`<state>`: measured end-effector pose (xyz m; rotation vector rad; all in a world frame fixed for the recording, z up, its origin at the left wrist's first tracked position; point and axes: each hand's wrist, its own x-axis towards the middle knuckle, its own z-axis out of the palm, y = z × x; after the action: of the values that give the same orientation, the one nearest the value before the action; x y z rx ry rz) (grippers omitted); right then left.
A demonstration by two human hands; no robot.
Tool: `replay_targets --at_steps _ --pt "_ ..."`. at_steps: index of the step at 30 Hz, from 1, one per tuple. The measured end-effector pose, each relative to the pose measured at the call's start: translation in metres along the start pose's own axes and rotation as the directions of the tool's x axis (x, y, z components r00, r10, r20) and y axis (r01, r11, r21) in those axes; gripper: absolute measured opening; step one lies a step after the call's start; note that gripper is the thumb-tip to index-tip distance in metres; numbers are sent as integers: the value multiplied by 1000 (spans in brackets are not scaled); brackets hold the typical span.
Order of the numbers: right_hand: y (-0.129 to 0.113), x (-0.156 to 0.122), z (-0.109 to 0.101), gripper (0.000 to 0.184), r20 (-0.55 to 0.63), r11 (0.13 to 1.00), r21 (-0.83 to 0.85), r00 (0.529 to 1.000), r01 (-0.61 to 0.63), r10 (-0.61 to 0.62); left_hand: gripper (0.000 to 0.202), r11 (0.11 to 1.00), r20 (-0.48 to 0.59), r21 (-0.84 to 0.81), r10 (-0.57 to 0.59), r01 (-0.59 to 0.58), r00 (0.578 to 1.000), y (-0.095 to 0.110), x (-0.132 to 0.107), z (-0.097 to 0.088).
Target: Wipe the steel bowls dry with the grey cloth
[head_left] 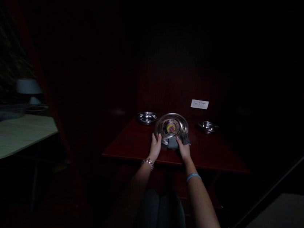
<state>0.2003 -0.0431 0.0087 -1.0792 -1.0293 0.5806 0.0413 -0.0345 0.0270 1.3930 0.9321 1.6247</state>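
A round steel plate (164, 121) stands tilted up on a dark red table (213, 154), with a yellow and red reflection at its centre. My left hand (155, 145) grips the plate's lower left rim, fingers closed on it. My right hand (183, 148) presses a grey cloth (173, 142) against the plate's lower right edge. A beaded bracelet is on my left wrist and a blue band on my right.
Two small steel bowls sit on the table, one at back left (147, 117) and one at back right (207, 126). A white socket plate (199, 104) is on the dark wall behind. A pale table (6, 136) with a lamp stands at left.
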Motion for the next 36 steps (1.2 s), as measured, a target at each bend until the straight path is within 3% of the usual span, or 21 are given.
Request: replay_targets --at_steps 5,12,26,36 --pt "-1 0 1 52 -2 999 5 999 35 -35 36 998 59 66 -23 19 998 -9 1 0" --pt "0 1 1 54 -14 1000 18 1000 -9 9 38 997 104 77 -3 -5 995 -13 3 1" --pt "5 2 1 49 -5 1000 -1 1000 19 -19 45 999 54 -52 -13 16 998 -15 5 1" --pt "-3 -2 2 53 -31 1000 4 999 -14 15 45 999 105 41 8 -12 994 -18 3 2"
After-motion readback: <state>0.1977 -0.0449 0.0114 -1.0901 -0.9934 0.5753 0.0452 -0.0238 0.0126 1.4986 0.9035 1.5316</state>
